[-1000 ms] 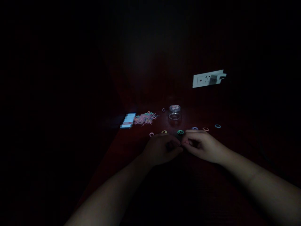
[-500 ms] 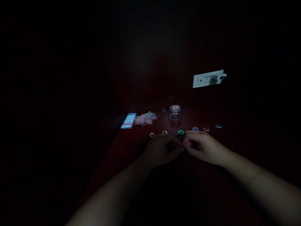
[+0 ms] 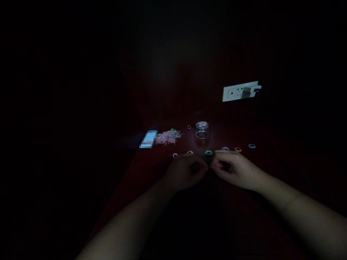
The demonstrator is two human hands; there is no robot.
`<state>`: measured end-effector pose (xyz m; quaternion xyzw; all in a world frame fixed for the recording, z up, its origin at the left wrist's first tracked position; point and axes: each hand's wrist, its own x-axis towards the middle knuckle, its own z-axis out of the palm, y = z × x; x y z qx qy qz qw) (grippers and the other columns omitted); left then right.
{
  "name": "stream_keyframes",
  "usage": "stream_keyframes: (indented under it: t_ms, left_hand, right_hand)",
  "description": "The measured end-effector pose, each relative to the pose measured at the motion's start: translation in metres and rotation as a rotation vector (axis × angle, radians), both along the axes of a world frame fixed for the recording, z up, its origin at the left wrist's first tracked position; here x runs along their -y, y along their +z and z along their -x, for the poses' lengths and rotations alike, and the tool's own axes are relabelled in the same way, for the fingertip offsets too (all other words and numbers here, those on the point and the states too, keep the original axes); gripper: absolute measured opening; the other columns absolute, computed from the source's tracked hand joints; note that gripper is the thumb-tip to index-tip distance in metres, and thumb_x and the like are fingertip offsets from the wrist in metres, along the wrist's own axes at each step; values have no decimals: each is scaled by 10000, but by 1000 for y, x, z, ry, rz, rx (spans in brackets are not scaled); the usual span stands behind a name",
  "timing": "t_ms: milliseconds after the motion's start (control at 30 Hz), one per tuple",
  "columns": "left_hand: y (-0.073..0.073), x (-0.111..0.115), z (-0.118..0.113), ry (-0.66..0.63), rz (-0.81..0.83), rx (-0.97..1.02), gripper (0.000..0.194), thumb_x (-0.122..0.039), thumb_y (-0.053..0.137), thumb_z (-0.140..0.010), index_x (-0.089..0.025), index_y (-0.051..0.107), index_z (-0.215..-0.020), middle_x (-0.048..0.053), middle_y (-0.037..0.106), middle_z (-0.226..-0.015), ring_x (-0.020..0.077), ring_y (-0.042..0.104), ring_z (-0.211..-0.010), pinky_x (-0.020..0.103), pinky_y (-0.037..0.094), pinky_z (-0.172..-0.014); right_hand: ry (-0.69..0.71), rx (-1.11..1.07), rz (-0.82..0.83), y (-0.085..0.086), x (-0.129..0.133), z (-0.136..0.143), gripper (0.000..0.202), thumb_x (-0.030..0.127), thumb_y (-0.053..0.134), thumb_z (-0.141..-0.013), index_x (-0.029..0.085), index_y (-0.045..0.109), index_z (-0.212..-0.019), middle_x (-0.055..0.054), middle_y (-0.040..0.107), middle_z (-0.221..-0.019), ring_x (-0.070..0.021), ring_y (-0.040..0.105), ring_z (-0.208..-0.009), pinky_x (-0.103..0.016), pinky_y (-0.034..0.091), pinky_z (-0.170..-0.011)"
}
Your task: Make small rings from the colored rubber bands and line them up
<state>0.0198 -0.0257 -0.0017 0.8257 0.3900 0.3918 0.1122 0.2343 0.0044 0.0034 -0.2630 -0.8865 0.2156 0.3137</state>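
Over the dark red table, my left hand (image 3: 185,171) and my right hand (image 3: 231,168) face each other with fingertips pinched. A thin, pinkish rubber band (image 3: 209,166) shows faintly between them, held at both ends; its shape is hard to make out in the dim light. Just beyond my fingers lie small rubber bands in a row: a pink one (image 3: 175,155), a yellow one (image 3: 190,152), a green pair (image 3: 208,153), a blue one (image 3: 225,148), an orange one (image 3: 238,149) and a teal one (image 3: 252,146). My left hand partly covers the yellow one.
A heap of mixed coloured bands (image 3: 169,137) lies at the back left, beside a lit phone (image 3: 148,139) with a blurred screen. Behind the row stands a clear lidded jar (image 3: 202,130), with a lone purple band (image 3: 189,127) nearby. A wall socket (image 3: 240,91) holds a plug.
My left fingertips have drawn slightly left, away from my right ones, opening a small gap with the thin band across it. The things on the table have stayed put.
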Motion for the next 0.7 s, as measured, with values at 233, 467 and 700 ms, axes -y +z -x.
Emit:
stream_keyframes:
  t_ms: [233,467,700]
  left_hand:
    - [-1,-3,5,14,-42,-8,90,-267,642,-854,-214,713,-858,-6,709,-742,124,624,-654,261,480,-618]
    - [-2,-4,7,9,-34,-8,126,-289,624,-876,-211,717,-841,0,706,-741,124,624,-657,260,477,-617]
    - [-2,-3,5,4,-34,-16,118,-259,619,-867,-201,713,-823,3,715,-749,130,624,-672,263,474,-646]
  right_hand:
    - [-10,-6,5,0,-1,-2,83,145,561,-831,198,567,-768,8,524,-714,-118,488,-614,-250,390,-551]
    - [-8,-12,5,0,-2,-2,88,146,565,-828,198,560,-757,8,522,-709,-121,491,-614,-252,390,-551]
    - [-3,-2,67,2,2,-3,46,165,575,-834,195,555,-804,7,528,-723,-112,479,-607,-241,387,-529]
